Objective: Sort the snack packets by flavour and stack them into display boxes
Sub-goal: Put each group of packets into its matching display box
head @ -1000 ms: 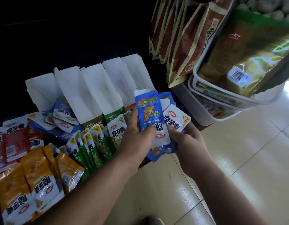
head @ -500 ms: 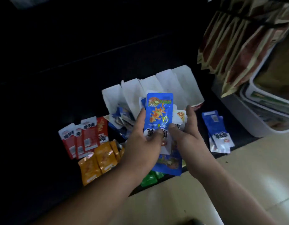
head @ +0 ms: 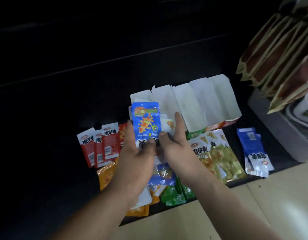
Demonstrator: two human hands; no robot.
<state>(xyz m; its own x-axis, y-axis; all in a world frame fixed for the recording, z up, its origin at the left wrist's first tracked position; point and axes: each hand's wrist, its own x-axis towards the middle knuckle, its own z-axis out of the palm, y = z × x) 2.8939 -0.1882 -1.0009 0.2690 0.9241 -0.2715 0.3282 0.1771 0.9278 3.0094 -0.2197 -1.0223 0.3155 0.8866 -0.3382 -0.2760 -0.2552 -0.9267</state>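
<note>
Both hands hold a stack of blue snack packets upright over the dark shelf. My left hand grips the stack from the left, thumb on its front. My right hand pinches it from the right, fingers behind. Behind the stack stands a row of display boxes with white raised flaps. Red packets lie to the left, orange packets below them, green packets under my wrists, yellow-green packets to the right, and more blue packets farther right.
White tubs stand at the right edge of the shelf, with brown hanging bags above them. The tan tiled floor lies in front of the dark shelf edge.
The view has swung left and pulled back, showing more of the shelf. Both hands keep the blue stack, now held in front of the leftmost box flaps.
</note>
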